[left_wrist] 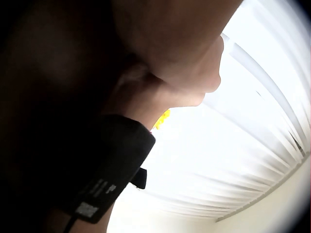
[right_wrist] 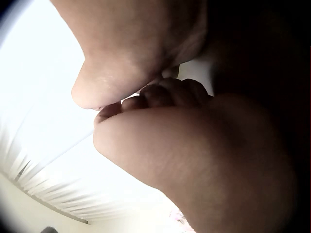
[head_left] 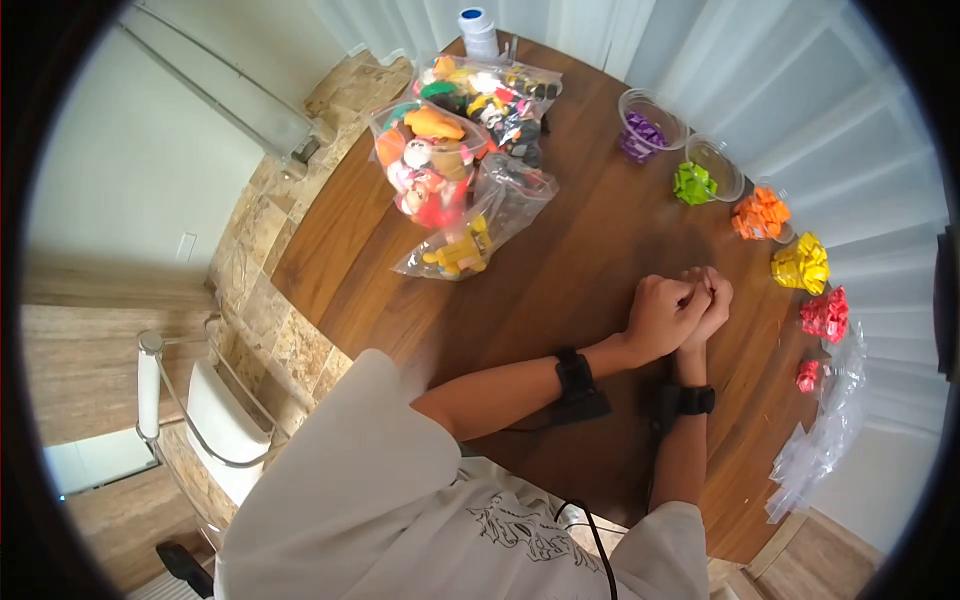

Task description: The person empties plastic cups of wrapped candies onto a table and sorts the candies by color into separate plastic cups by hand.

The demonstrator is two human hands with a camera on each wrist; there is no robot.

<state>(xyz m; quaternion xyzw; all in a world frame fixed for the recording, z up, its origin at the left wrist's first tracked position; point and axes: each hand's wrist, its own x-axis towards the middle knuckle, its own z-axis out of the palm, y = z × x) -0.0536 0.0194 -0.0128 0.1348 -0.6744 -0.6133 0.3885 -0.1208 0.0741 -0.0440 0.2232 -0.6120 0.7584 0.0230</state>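
Both hands are together near the table's middle right in the head view. My left hand [head_left: 660, 318] has its fingers curled, with its knuckles against the right. The right hand [head_left: 712, 308] is beside it, fingers also curled in. From the right wrist view, the right hand [right_wrist: 160, 141] shows bent fingers tucked under the left hand [right_wrist: 121, 68], with no object showing between them. In the left wrist view the hands are dark and overlap. Nearest to them is a cup of yellow pieces [head_left: 802, 264], beyond the right hand.
Along the far right edge stand clear cups with purple [head_left: 643, 137], green [head_left: 693, 184], orange [head_left: 762, 212] and red pieces [head_left: 824, 314]. Clear plastic bags [head_left: 822, 430] lie there too. Bagged toy figures [head_left: 425, 170] and a white bottle [head_left: 479, 36] are at the left back of the wooden table [head_left: 560, 240].
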